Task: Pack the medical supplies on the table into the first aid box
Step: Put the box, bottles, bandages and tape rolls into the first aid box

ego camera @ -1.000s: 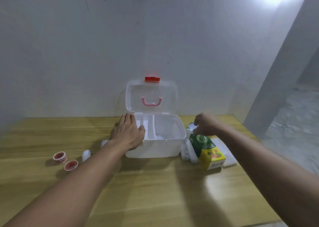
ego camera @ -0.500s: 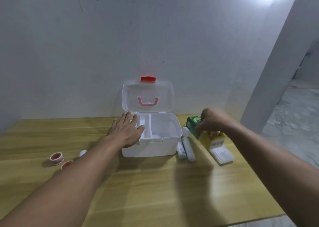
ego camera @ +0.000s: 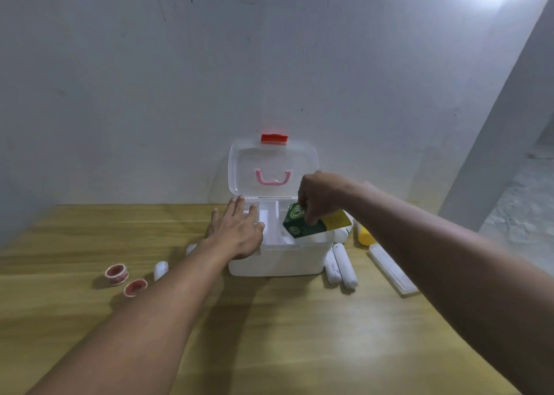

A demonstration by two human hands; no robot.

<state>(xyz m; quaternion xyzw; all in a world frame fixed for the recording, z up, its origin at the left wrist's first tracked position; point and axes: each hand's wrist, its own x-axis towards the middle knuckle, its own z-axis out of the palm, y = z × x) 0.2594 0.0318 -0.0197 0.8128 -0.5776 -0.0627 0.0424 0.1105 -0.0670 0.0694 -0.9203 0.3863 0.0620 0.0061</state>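
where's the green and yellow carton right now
In the head view the green and yellow carton is in the right hand, tilted over the right compartment of the open first aid box, right of the left hand.

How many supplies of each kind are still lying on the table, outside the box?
Tape rolls: 2
White bandage rolls: 3
Flat clear case: 1
Yellow bottle: 1
Total: 7
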